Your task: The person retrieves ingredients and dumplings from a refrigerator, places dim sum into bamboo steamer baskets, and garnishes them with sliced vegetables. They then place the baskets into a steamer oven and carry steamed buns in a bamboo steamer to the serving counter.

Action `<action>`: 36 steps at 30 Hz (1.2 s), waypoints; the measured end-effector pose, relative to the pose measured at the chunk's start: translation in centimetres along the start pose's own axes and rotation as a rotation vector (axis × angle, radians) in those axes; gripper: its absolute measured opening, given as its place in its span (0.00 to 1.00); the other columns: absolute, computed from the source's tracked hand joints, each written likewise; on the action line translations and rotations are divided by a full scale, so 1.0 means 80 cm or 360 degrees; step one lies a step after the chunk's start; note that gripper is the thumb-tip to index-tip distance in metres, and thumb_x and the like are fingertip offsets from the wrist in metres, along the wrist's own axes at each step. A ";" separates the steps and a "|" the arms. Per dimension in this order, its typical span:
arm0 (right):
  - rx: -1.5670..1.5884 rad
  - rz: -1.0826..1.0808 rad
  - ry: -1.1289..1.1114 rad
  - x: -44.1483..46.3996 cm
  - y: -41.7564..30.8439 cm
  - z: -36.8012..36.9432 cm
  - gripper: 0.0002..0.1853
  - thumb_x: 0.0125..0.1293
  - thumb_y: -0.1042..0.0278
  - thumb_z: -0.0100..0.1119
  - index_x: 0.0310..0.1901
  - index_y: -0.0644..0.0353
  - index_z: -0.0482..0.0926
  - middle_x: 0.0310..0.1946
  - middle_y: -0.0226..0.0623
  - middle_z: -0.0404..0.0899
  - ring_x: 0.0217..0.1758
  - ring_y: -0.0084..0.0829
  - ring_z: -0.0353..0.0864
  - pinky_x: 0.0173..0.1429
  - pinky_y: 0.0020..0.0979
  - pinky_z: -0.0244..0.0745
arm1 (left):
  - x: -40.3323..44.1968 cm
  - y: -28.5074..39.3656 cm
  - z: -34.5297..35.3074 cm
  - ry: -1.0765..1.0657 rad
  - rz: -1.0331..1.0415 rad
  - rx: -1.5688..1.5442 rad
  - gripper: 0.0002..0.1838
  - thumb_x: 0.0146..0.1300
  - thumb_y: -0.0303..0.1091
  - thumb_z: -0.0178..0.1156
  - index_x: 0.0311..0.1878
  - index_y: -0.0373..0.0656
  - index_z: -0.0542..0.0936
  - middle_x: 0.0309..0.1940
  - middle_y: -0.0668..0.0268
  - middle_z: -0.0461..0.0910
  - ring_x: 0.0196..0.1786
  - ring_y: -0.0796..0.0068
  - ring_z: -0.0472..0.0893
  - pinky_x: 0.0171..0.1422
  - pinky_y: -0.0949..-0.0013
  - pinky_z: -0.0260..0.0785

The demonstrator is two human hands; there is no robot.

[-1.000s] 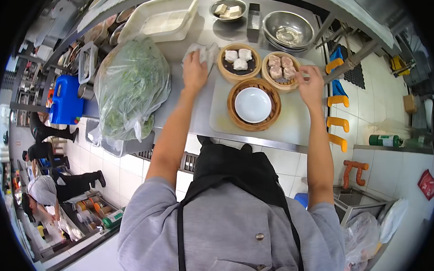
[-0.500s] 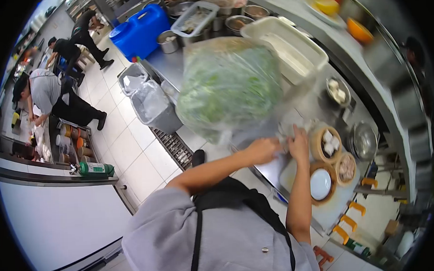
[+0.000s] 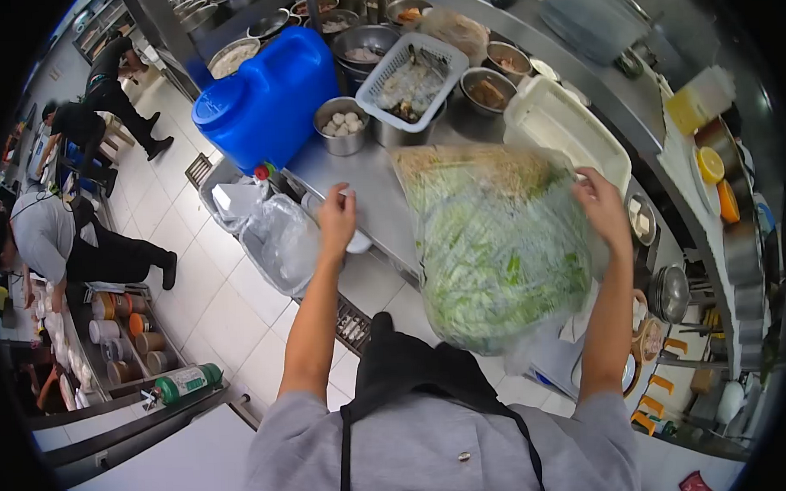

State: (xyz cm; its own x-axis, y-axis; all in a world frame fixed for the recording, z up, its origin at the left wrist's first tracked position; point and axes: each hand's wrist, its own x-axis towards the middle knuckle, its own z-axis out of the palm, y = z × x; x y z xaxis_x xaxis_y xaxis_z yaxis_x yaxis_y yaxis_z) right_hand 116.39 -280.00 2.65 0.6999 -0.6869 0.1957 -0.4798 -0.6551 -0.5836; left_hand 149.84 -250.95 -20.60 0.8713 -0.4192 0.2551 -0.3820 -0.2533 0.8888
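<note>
A clear plastic bag of leafy greens [image 3: 501, 250] sits on the steel counter [image 3: 369, 190], between the two hands, its pale brownish stem ends at the far side and the green leaves toward the person's black apron [image 3: 410, 370]. The bag's near part reaches past the counter edge in view.

The right hand [image 3: 604, 205] is at the bag's far right corner, fingers bent around that edge; whether they grip the plastic or only touch it, I cannot tell. The left hand [image 3: 336, 220] is raised to the left of the bag, apart from it, with fingers loosely curled and nothing visible in them.

Beyond the bag and to its left stand a blue plastic jerrycan [image 3: 275, 102] and a steel pot of white balls [image 3: 343, 126]. Straight beyond it is a white perforated basket [image 3: 387, 116]. A cream rectangular tub [image 3: 564, 123] lies just past its far right corner. Farther right of the bag are nested steel bowls [image 3: 672, 295] and, nearer, a bamboo steamer [image 3: 649, 340], partly hidden. Left of the bag, below counter height, is a grey bin [image 3: 267, 269] with a clear liner; much farther left, people in dark trousers bend over their work.
</note>
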 end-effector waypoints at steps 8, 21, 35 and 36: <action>-0.0378 -0.0233 -0.0020 0.164 -0.073 0.094 0.15 0.61 0.63 0.64 0.44 0.65 0.82 0.29 0.42 0.84 0.32 0.33 0.84 0.40 0.32 0.76 | 0.012 0.005 0.026 0.0077 0.0210 0.0485 0.09 0.61 0.36 0.62 0.43 0.44 0.80 0.34 0.59 0.83 0.32 0.55 0.82 0.37 0.55 0.73; 0.0692 0.0806 -0.0491 0.294 -0.097 0.267 0.24 0.63 0.53 0.65 0.51 0.64 0.77 0.35 0.38 0.83 0.25 0.27 0.81 0.27 0.25 0.79 | 0.076 0.032 -0.042 -0.0598 -0.0041 -0.0290 0.10 0.62 0.31 0.62 0.45 0.40 0.82 0.31 0.57 0.82 0.28 0.62 0.82 0.36 0.64 0.74; 0.0669 0.1012 0.0189 0.247 -0.082 0.252 0.19 0.65 0.57 0.62 0.47 0.67 0.76 0.31 0.36 0.81 0.23 0.28 0.80 0.23 0.29 0.73 | 0.326 0.102 0.033 -0.0568 0.0159 -0.0274 0.22 0.64 0.42 0.63 0.53 0.35 0.74 0.34 0.53 0.81 0.34 0.56 0.82 0.40 0.58 0.73; 0.0574 0.1043 0.0107 0.253 -0.088 0.240 0.22 0.65 0.52 0.63 0.46 0.66 0.77 0.31 0.35 0.81 0.24 0.29 0.80 0.25 0.29 0.74 | 0.318 0.108 0.033 -0.0734 0.0089 -0.0355 0.22 0.64 0.42 0.63 0.53 0.35 0.74 0.35 0.52 0.80 0.35 0.54 0.82 0.41 0.57 0.73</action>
State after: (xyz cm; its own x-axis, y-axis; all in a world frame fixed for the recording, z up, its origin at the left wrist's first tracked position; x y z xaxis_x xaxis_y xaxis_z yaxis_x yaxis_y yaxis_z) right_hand 144.11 -283.25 -4.44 0.2907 -0.9263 -0.2398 -0.5761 0.0306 -0.8168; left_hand 167.90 -266.10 -7.42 0.6056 -0.7806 0.1547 -0.3055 -0.0485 0.9510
